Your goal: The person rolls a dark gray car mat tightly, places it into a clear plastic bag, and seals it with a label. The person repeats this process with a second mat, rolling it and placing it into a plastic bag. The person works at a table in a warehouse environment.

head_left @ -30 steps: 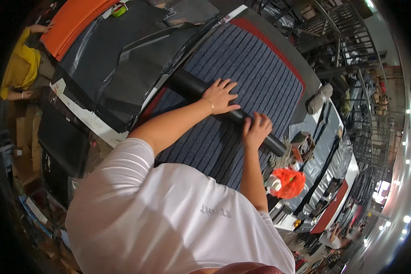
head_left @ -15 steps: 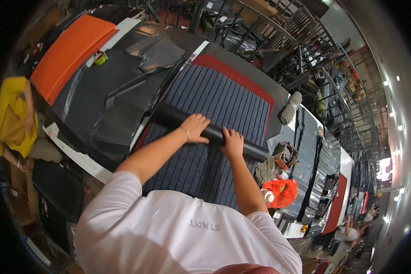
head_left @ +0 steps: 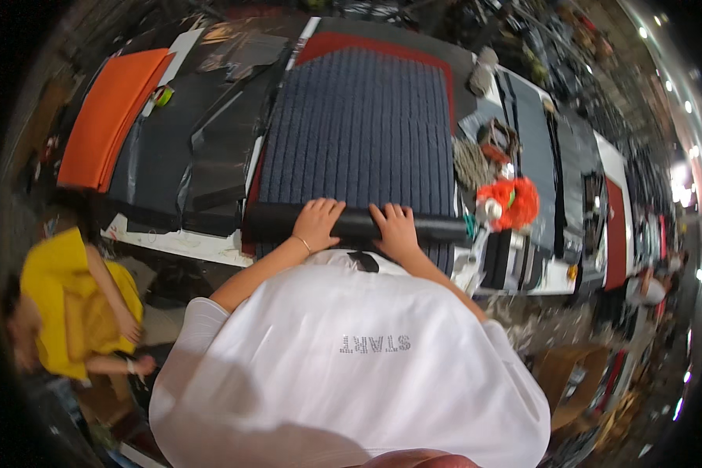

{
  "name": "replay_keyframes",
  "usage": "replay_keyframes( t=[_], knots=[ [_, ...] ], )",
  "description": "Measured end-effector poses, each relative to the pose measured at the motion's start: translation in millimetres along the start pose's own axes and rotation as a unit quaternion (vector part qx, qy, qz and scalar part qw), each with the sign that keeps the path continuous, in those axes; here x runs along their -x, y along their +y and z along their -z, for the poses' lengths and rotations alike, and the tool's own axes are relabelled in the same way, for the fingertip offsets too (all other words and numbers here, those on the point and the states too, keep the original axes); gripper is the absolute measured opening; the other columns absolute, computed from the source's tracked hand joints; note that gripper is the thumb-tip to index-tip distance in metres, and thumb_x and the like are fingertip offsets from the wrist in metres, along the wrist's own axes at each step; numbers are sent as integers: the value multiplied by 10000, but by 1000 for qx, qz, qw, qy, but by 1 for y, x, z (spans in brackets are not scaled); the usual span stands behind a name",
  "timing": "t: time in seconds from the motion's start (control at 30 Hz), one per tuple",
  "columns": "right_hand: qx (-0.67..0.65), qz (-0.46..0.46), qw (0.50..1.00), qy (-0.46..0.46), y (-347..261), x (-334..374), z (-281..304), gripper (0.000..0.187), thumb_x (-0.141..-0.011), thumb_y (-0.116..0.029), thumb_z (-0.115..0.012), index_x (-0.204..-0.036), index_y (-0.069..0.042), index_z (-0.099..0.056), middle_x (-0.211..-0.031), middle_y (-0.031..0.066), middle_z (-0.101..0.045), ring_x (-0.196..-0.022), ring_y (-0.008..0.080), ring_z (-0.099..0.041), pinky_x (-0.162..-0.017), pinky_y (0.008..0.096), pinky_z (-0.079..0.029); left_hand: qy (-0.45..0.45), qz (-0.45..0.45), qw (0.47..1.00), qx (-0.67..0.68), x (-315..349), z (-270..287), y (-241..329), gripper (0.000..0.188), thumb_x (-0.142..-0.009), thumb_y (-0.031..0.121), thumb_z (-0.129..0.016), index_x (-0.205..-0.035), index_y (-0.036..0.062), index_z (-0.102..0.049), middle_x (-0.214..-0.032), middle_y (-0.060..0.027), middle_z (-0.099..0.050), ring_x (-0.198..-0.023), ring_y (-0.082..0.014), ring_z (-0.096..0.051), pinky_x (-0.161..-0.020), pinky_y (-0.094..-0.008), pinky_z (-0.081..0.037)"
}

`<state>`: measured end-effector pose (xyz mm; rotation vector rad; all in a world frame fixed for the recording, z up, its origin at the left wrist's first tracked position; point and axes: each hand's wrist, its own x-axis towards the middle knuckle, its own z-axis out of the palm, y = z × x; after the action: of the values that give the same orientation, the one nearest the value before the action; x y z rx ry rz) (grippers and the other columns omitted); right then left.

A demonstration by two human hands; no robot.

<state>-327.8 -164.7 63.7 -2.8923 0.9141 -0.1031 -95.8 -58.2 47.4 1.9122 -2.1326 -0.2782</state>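
At the left edge, a co-worker in a yellow top [head_left: 78, 304] stood beside the worktable [head_left: 187, 243], whose white near edge showed. Folded orange sheets [head_left: 113, 117] lay on the table's left part, with a yellow-green tape roll [head_left: 162, 96] just beside them and black sheeting [head_left: 164, 160] spread to their right. Next came a dark blue-grey ribbed mat [head_left: 359, 132], red material [head_left: 366, 43] showing past its far edge. Across the mat, near its end closest to the person, lay a long black roll [head_left: 357, 224]. The left hand [head_left: 317, 224] rested on the roll, fingers over its top; the right hand [head_left: 396, 232] lay likewise farther right. The hands were apart, and whether they gripped the roll could not be told. Right of the mat sat a grey rope bundle [head_left: 470, 165], a small open box [head_left: 498, 140] and an orange-red plastic bag [head_left: 519, 204]. Farther right lay a red strip [head_left: 615, 226].
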Motion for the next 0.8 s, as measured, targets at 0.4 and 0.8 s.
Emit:
replay_keyframes(
  t=[0.4,0.8],
  knots=[
    [-20,-5,998,67,-6,131,-32,832,-879,-206,-684,-1618,-309,-317,-1684,215,-175,-1562,408,-178,-1231,650,-141,38,17,998,-38,12,-17,15,851,-654,314,-906,-1402,116,-551,-1337,-86,-584,-1274,-285,-531,-1107,-439,-396],
    [91,124,988,-24,7,155,-80,764,-979,-248,-540,-1636,-411,-186,-1715,170,-141,-1577,383,-168,-1230,630,-206,12,26,999,-44,4,-11,14,851,-664,333,-903,-1412,127,-552,-1323,-88,-592,-1271,-283,-536,-1099,-435,-405]
  ],
)
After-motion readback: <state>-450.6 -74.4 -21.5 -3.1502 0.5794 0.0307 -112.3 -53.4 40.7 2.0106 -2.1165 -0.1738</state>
